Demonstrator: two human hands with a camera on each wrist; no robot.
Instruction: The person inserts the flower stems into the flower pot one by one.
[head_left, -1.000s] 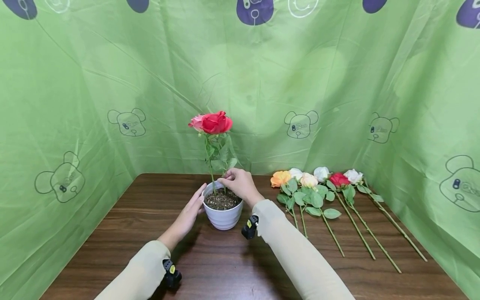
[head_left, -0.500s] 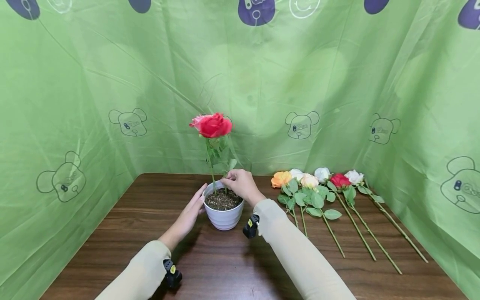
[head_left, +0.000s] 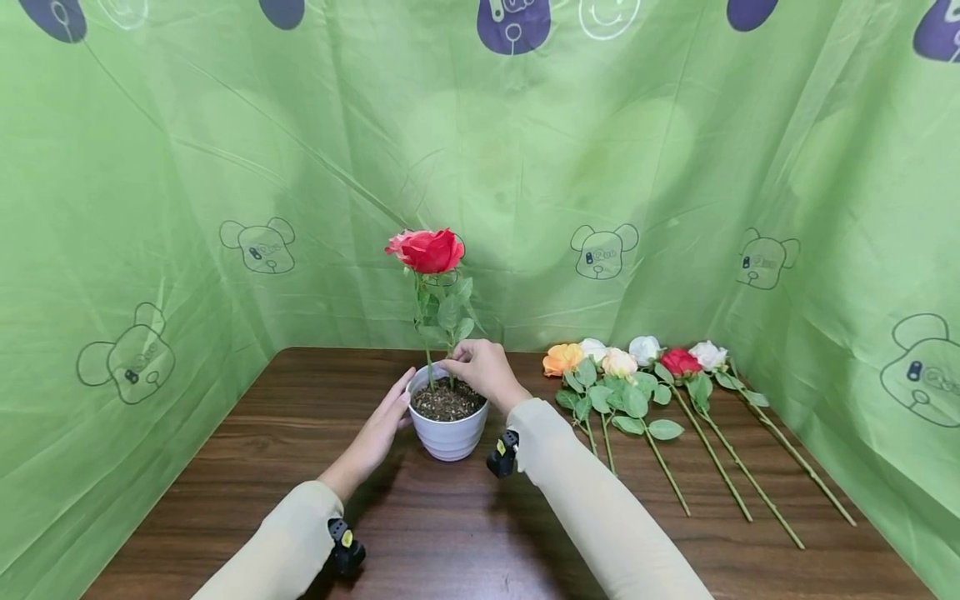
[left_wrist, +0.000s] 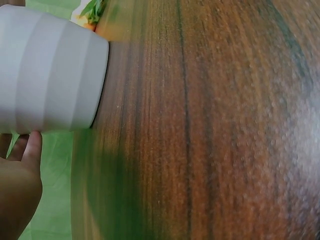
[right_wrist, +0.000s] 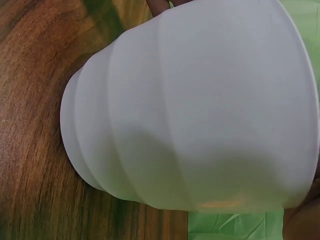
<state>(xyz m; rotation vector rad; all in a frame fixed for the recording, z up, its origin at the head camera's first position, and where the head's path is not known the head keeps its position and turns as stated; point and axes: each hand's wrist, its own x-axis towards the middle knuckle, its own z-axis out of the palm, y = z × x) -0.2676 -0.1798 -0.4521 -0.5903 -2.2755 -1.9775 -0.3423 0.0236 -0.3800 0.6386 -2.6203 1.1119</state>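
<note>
A white ribbed flowerpot (head_left: 448, 437) filled with dark soil (head_left: 441, 405) stands on the table in the head view. Two stems rise from it, topped by a red rose (head_left: 429, 252) that largely covers a pink bloom behind. My left hand (head_left: 380, 427) rests on the pot's left side with its fingers extended; the left wrist view shows these fingertips touching the pot wall (left_wrist: 55, 75). Above the right rim, my right hand (head_left: 487, 371) pinches the right-hand rose stem low down, near the soil. Which bloom that stem carries is hard to tell. The pot (right_wrist: 210, 100) fills most of the right wrist view.
On the right of the brown wooden table (head_left: 450, 533) lie several cut roses: an orange rose (head_left: 562, 359), a peach rose (head_left: 619, 362), a red rose (head_left: 680, 361) and white ones, stems toward the front. A green curtain (head_left: 525, 167) encloses the back and sides.
The upright red bloom has turned and shifted slightly, now covering more of the pink one. Leaves below it have turned too. Both hands keep nearly the same place.
</note>
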